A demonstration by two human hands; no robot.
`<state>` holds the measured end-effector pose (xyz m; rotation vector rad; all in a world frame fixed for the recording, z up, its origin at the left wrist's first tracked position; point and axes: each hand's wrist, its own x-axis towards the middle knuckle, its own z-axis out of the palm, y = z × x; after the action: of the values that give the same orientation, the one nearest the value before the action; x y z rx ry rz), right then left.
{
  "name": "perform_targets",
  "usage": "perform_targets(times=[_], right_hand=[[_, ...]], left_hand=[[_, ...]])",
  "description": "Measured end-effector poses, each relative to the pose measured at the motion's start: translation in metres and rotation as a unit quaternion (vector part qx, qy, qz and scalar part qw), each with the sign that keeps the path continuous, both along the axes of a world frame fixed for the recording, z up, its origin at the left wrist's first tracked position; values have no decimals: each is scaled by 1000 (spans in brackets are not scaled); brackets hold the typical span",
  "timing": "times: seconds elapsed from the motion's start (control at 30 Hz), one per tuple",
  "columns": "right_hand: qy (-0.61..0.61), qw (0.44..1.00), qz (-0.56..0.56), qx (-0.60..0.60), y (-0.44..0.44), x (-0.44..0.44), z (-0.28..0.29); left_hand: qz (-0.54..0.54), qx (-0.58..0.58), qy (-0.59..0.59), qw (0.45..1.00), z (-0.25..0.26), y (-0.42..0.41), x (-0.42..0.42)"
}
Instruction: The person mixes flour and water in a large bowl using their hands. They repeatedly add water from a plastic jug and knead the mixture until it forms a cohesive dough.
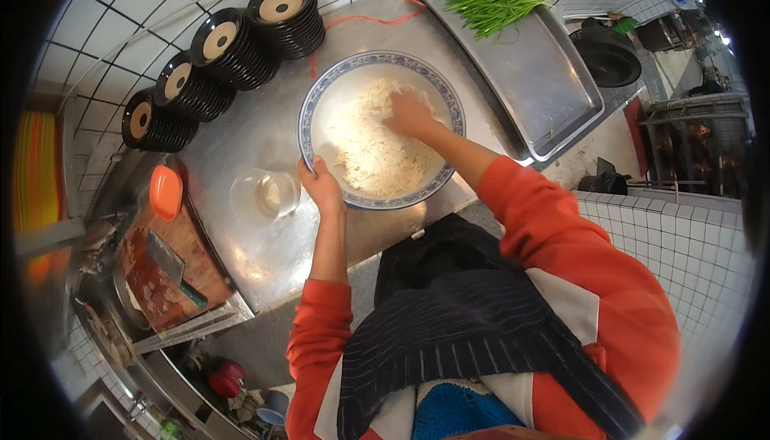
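A large white bowl with a blue patterned rim point(382, 59) stands on the metal counter before me, holding pale, crumbly flour dough point(379, 166). My left hand point(323, 186) grips the bowl's rim at its lower left, thumb over the edge. Inside the bowl, at the upper right of the dough, is my right hand point(410, 114); its fingertips are partly hidden in the floury mass, and whether they close on any of it cannot be told. Just left of my left hand is a clear plastic container point(264, 195).
Stacks of black bowls point(286, 16) line the tiled wall. At the right lies a metal tray point(529, 85) with green chives point(499, 4). At the left, a cleaver point(166, 258) rests on a wooden chopping board point(204, 259), near an orange dish point(165, 192).
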<state>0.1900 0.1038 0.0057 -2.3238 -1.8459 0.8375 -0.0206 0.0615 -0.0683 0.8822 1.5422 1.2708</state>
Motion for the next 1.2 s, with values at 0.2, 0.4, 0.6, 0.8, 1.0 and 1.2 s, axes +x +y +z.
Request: perform_targets(times=[0.2,0.4,0.6,0.8,1.0,1.2], right_hand=[[-26,970,232,67,-19,-42,-13],[-23,938,345,36,-62,-2,22],[79,929,359,41,-35,-6,-47],[153,925,341,63,-10,-1,-44],[13,996,85,5,-32,44,5],[-18,998,41,47,20,-8,-41]], left_hand=[[44,-14,-102,994,15,-14,15],[130,-22,-138,982,34,-40,49],[139,2,-42,989,20,-67,62],[129,-11,-58,990,35,-72,63],[89,-1,31,996,54,-33,22],[-29,-26,-1,999,19,5,10]])
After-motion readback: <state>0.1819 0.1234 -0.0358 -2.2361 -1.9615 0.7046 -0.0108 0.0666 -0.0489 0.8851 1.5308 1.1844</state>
